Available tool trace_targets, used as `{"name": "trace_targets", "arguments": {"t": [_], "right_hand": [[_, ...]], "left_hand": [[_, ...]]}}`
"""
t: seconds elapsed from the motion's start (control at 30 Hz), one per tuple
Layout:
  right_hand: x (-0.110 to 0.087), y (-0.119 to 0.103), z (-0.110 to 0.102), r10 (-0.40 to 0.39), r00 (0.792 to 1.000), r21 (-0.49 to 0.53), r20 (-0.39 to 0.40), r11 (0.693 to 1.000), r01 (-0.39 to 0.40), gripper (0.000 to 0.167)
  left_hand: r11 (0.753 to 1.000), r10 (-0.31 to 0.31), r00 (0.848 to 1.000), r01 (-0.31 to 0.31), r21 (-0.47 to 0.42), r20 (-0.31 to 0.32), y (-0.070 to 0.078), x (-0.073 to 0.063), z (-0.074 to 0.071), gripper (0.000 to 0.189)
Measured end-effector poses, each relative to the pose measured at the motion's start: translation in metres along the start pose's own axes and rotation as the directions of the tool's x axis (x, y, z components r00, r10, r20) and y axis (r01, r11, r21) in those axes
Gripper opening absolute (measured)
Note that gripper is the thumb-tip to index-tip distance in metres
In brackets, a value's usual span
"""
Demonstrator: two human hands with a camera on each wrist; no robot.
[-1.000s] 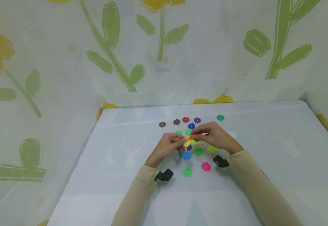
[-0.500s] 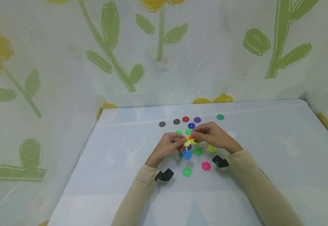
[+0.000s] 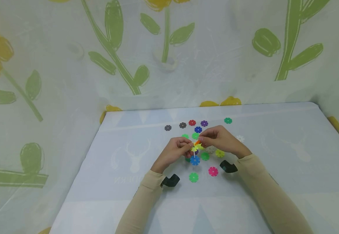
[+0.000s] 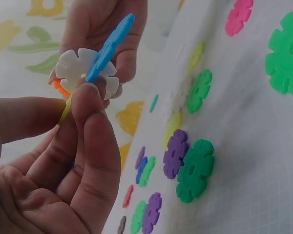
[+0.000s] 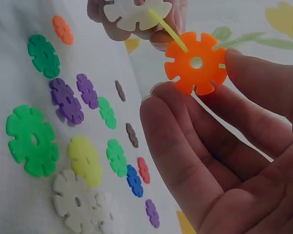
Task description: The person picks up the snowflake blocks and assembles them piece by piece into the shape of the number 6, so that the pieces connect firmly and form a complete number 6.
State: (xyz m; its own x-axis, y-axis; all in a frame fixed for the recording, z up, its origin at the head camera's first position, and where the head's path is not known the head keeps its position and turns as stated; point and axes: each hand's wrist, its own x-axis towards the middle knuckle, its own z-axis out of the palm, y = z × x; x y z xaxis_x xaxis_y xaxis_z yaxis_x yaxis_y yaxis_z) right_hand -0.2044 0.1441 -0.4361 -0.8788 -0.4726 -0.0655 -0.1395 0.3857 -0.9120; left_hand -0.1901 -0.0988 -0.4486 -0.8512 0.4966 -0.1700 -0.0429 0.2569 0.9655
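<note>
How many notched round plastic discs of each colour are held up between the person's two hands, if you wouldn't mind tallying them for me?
Orange notched round plastic disc: 1
Yellow notched round plastic disc: 1
White notched round plastic disc: 1
Blue notched round plastic disc: 1
Total: 4

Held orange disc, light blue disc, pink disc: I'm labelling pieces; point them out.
Held orange disc (image 5: 197,75): right wrist view, below its hole.
Light blue disc (image 4: 110,47): left wrist view, near its middle.
Pink disc (image 3: 212,172): head view, near centre.
</note>
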Motion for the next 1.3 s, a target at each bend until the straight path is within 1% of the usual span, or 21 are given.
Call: {"name": "trace_targets", "arguments": {"t": [0.23, 0.47, 0.67, 0.77, 0.9, 1.03, 1.17, 1.3], "right_hand": [[0.0001, -0.0011, 0.0003, 0.008, 1.0, 0.0, 0.001, 1.0, -0.008, 0.035], [0.0017, -0.001, 0.004, 0.016, 1.0, 0.031, 0.023, 0.999, -0.016, 0.033], [0.0031, 0.0009, 0.0053, 0.036, 0.998, 0.043, 0.058, 0.998, -0.039, 0.031], [0.0027, 0.001, 0.0064, 0.032, 0.998, 0.033, 0.058, 0.999, -0.034, 0.027], [0.0016, -0.0002, 0.0083, 0.029, 0.998, -0.001, 0.049, 1.0, -0.029, 0.024], [0.0011, -0.0019, 0.0096, 0.043, 0.998, -0.062, 0.037, 0.997, -0.041, 0.023], [0.0012, -0.0027, 0.0096, 0.066, 0.997, -0.1, 0.035, 0.993, -0.062, 0.023], [0.0004, -0.0036, 0.0086, 0.078, 0.996, -0.113, 0.034, 0.991, -0.073, 0.022]], "left_hand": [[1.0, -0.011, 1.0, 0.011, 0.008, -0.002, -0.0013, 0.0015, 0.0003, 0.025], [1.0, -0.011, 1.0, 0.011, 0.028, 0.005, -0.0036, 0.002, 0.0009, 0.027], [0.993, -0.022, 0.999, 0.016, 0.117, 0.048, -0.0046, 0.003, 0.0013, 0.034], [0.987, -0.026, 0.997, 0.014, 0.162, 0.073, -0.0046, 0.0024, 0.0017, 0.037], [0.981, -0.015, 0.995, -0.004, 0.195, 0.095, -0.0063, 0.0022, 0.003, 0.038], [0.978, -0.007, 0.996, -0.011, 0.208, 0.086, -0.009, 0.0034, 0.004, 0.037], [0.973, -0.023, 0.998, 0.009, 0.232, 0.058, -0.0095, 0.004, 0.0043, 0.037], [0.977, -0.039, 0.998, 0.029, 0.212, 0.041, -0.0101, 0.0045, 0.0046, 0.037]]}}
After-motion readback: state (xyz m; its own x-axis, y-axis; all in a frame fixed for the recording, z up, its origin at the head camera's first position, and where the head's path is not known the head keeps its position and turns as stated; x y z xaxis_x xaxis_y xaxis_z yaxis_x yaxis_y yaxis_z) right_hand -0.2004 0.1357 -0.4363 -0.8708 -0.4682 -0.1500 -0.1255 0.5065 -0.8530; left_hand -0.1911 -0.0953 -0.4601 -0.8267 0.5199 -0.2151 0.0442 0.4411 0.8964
